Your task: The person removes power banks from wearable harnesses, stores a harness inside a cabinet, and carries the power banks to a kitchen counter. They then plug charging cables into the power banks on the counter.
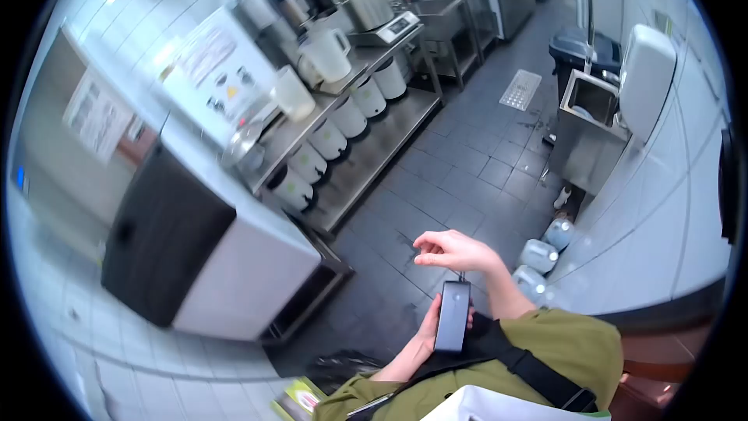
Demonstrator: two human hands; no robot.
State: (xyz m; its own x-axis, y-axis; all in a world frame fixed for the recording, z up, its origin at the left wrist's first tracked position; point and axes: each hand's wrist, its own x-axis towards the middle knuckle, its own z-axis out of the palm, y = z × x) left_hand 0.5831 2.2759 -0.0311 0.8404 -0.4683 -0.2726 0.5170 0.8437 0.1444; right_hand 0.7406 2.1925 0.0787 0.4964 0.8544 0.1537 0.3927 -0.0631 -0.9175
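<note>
My left hand (425, 329) is wrapped around a dark grey, slim rectangular device (453, 320) that looks like a power bank. A short dark cable (462, 275) comes out of its upper end. Just above the device, my right hand (454, 252) reaches across with loosely bent fingers. Its thumb is apart from the fingers, and nothing shows between them. A black strap (530, 366) crosses the green shirt close to the device.
A steel shelf unit (374, 148) at left carries white buckets below and jugs above. A white and black machine (234, 265) stands nearer. At right are a hand sink (584, 144), a dark bin (573, 47) and plastic canisters (538, 256). Dark tiles (460, 164) cover the floor.
</note>
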